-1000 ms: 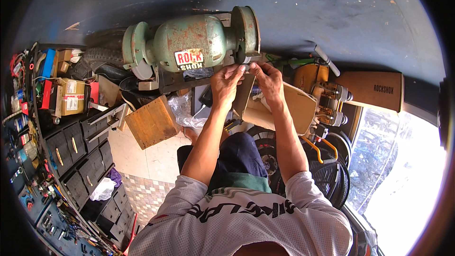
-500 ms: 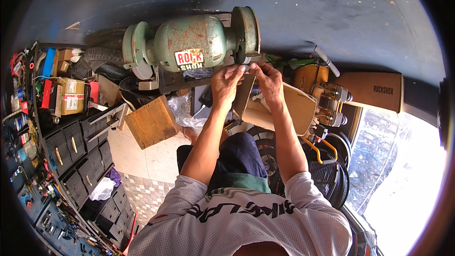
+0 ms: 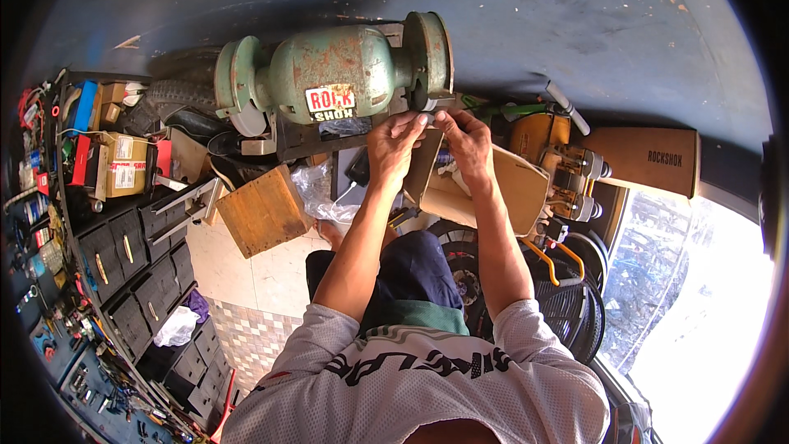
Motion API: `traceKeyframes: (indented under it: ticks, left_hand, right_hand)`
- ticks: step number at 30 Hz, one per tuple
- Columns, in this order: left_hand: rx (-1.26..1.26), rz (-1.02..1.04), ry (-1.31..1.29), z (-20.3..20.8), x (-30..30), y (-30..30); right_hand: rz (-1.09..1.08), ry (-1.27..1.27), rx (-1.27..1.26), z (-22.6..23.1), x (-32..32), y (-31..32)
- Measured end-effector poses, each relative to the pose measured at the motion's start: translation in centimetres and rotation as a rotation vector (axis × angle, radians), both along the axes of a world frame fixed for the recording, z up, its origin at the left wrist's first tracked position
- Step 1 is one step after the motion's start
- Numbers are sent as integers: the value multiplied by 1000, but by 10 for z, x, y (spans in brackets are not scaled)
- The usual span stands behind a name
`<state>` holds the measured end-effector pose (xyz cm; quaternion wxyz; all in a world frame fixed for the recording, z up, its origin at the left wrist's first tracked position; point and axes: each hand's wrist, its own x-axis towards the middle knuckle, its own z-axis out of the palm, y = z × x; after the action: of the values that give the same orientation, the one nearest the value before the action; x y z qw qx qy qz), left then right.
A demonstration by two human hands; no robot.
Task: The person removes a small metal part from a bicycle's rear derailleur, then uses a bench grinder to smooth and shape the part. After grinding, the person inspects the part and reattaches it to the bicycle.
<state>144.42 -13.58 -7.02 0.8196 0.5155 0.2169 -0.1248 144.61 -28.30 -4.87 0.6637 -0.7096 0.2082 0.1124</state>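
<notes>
A green, rust-worn bench grinder [image 3: 333, 66] stands on a dark metal stand against the wall. Both my hands meet just below its right-hand grinding wheel [image 3: 422, 101]. Thumb and forefinger of my left hand [image 3: 394, 141] are pinched on a small grey piece [image 3: 428, 118], too small to name. My right hand [image 3: 467, 140] pinches the same piece from the other side. Whether the piece touches the wheel I cannot tell. An open cardboard box [image 3: 509, 193] lies under my right wrist. The left wheel [image 3: 249, 121] shows below its guard, apart from my hands.
A wooden box [image 3: 265, 210] and clear plastic bag [image 3: 314, 189] lie left of my forearms. Further left are black drawers [image 3: 127, 247] and a shelf with a yellow carton [image 3: 126, 166]. To the right are a brown carton [image 3: 645, 158], bicycle forks [image 3: 567, 177] and wheels [image 3: 579, 312].
The view has shifted very slightly. My hands keep their place below the right grinding wheel, still pinching the small grey piece.
</notes>
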Motion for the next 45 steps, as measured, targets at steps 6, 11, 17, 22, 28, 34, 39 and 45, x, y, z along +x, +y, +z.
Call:
traceKeyframes:
  ticks: [6, 11, 17, 22, 28, 34, 39, 45]
  left_hand:
    - [20, -6, -5, 0, -1, 1]
    - [27, -20, -6, 1, -1, 1]
    - [13, -17, -10, -1, -2, 2]
    - [14, -29, -12, 2, -2, 2]
    - [17, -25, -8, -1, -2, 2]
    - [15, -16, -1, -4, -2, 1]
    - [16, -19, -8, -3, -2, 1]
    - [19, -20, -1, -3, -2, 2]
  right_hand:
    - [10, 0, -6, 4, 0, 1]
    - [2, -12, 8, 1, 0, -1]
    - [10, -15, 0, 4, -1, 0]
    - [13, -17, -14, 4, -1, -1]
    - [24, -23, -27, 4, 0, -1]
    - [41, -56, -48, 1, 1, -2]
    - [31, -51, -35, 0, 1, -3]
    - [46, -51, -61, 9, 2, 0]
